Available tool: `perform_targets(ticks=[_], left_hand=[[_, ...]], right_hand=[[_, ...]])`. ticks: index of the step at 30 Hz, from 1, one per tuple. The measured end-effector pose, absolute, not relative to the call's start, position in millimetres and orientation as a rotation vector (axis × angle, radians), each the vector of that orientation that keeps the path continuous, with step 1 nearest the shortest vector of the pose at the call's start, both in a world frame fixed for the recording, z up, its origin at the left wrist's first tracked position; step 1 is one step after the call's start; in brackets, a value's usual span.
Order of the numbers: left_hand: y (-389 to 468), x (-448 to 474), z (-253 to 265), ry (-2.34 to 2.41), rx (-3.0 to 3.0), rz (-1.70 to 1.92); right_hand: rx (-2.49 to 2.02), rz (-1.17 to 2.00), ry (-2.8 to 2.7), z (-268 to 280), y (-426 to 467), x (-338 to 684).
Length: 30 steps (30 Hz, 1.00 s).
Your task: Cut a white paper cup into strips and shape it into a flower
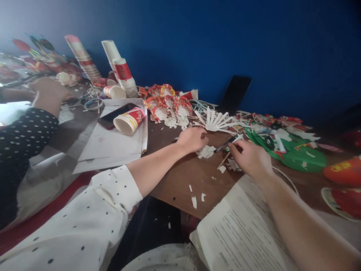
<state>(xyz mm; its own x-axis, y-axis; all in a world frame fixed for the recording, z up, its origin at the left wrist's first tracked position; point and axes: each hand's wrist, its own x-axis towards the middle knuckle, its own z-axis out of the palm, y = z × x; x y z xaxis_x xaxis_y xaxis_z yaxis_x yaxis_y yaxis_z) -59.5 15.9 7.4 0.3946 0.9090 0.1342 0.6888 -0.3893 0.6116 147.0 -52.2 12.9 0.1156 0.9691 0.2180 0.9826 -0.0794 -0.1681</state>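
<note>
My left hand (194, 138) is over the table with its fingers curled; whatever may be in them is hidden. Just beyond it, a white paper cup cut into spread strips (216, 121) fans out. Some cut white paper pieces (207, 152) lie below its fingertips. To the right, my right hand (251, 156) has thumb and finger pinched at a slim dark pen-like stick (225, 144), which slants down to the left. A thin tan stick (222, 162) and paper scraps lie under that hand.
Red-and-white paper cut-outs (169, 105) are heaped behind. Left are stacked cups (124, 77), a lying cup (129, 121), a phone (108, 121) and papers (109, 148). Green sheets (304, 160) lie right; a dark phone (235, 92) leans on the wall. A co-worker's hand (50, 92) is far left.
</note>
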Motion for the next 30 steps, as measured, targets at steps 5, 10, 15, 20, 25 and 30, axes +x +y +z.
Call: perform_targets(ticks=[5, 10, 15, 20, 25, 30], left_hand=[[19.6, -61.4, 9.3, 1.302, 2.179, 0.473], [21.0, -60.0, 6.3, 1.154, 2.166, 0.504], [23.9, -59.6, 0.2, 1.060, 2.131, 0.538], [23.7, -59.4, 0.1, 1.087, 2.137, 0.554], [18.4, -60.6, 11.6, 1.071, 2.164, 0.412], [17.4, -62.7, 17.8, 1.003, 2.116, 0.377]], right_hand=[[-2.109, -0.060, -1.942, 13.8, -53.1, 146.8], [-2.062, -0.082, -1.951, 12.5, -53.3, 147.4], [-2.078, -0.036, -1.935, 12.8, -53.2, 146.4], [-2.093, -0.022, -1.941, 13.3, -53.2, 145.8], [-2.099, -0.008, -1.938, 13.6, -53.4, 146.2], [-2.103, 0.021, -1.914, 15.5, -54.1, 143.8]])
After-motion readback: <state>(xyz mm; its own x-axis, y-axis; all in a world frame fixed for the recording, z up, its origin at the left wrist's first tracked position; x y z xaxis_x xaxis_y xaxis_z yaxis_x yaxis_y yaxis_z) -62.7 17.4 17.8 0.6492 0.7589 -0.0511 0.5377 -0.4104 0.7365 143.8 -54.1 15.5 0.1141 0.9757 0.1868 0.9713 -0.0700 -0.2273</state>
